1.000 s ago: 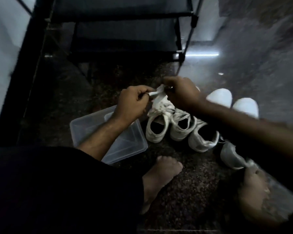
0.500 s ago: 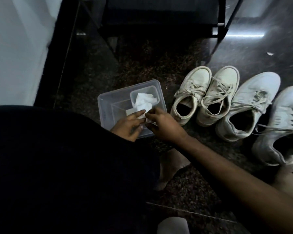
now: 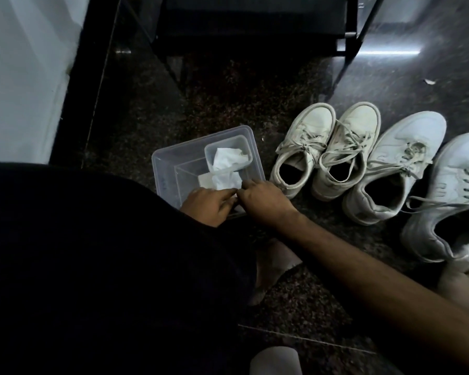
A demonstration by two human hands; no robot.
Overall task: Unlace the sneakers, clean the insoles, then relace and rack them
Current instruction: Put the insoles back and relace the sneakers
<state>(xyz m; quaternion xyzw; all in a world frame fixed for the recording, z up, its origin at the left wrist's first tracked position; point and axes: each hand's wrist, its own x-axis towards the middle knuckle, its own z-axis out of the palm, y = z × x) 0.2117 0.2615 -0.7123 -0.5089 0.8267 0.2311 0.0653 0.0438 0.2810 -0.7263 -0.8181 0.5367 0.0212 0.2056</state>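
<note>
Several white laced sneakers stand in a row on the dark floor: a cream pair (image 3: 303, 147) (image 3: 347, 150) and a larger white pair (image 3: 395, 166) (image 3: 450, 201). To their left sits a clear plastic box (image 3: 163, 169) with a smaller tub (image 3: 244, 152) and crumpled white tissue (image 3: 225, 169) inside. My left hand (image 3: 209, 204) and my right hand (image 3: 263, 201) meet at the box's near edge, fingertips together on the lower end of the tissue. My dark-clothed knee hides my left wrist.
A black shoe rack (image 3: 255, 31) stands at the back, with its thin legs coming down near the sneakers. A white wall (image 3: 25, 77) runs along the left. My bare feet (image 3: 274, 266) rest on the speckled floor. A pale rounded object (image 3: 276, 361) shows at the bottom edge.
A second ago both hands held a white piece above the cream sneakers. They have dropped to the plastic box, and the view has swung down and left. Since half a second ago little has moved.
</note>
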